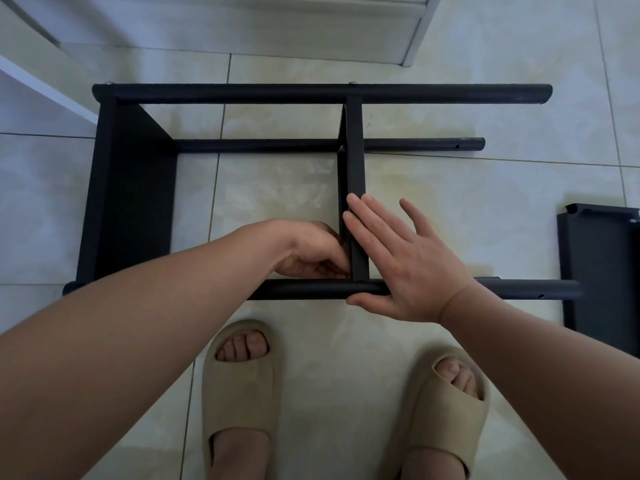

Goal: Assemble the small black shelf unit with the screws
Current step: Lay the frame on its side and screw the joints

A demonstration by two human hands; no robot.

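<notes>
The right hand (405, 268) lies flat on the shelf unit's middle panel (355, 161); the left hand (311, 251) curls beside it, grip unclear.

Matt black shelf unit (131, 188), glossy floor tiles (485, 202), matt foam-look slippers (239, 393).

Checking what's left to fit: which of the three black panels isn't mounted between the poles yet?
The panel at the far right, lying loose on the floor. The left end panel and the middle panel stand between the poles.

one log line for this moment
left hand curled at middle panel base | right hand flat on panel and front tube | spare panel aside
</notes>
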